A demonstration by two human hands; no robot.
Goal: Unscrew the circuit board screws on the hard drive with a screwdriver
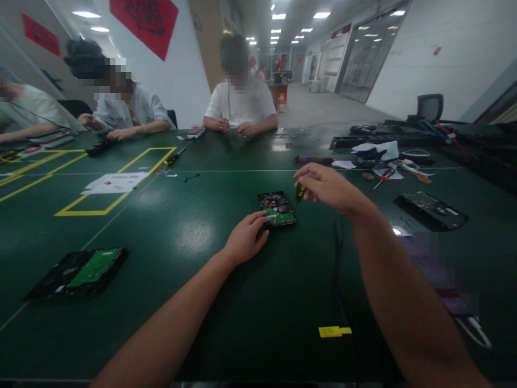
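While the left hand lies on the desk, where is the hard drive? (Obs. 1)

Centre of frame. Hard drive lies flat, green circuit board up. Left hand at its lower left corner, fingers loosely curled, fingertips touching the edge, not wrapped round it. (Obs. 2)

Right hand? (Obs. 1)

Right hand just right of centre, above the drive's right edge, fingers drawn together and pinching a screwdriver with a yellow-and-black handle, held near upright. Tip contact: cannot tell, too small. (Obs. 2)

Anything crowding the work? (Obs. 1)

Nothing between the hands and the drive. A black cable runs down the desk under the right forearm. A yellow tag lies at lower centre, well apart. (Obs. 2)

Surroundings? (Obs. 1)

Second drive at lower left, third drive at right, both board up. A paper sheet lies inside a yellow taped rectangle at centre left. Loose tools and a red-handled screwdriver at upper right. Two people sit along the far edge, their hands on the desk. (Obs. 2)
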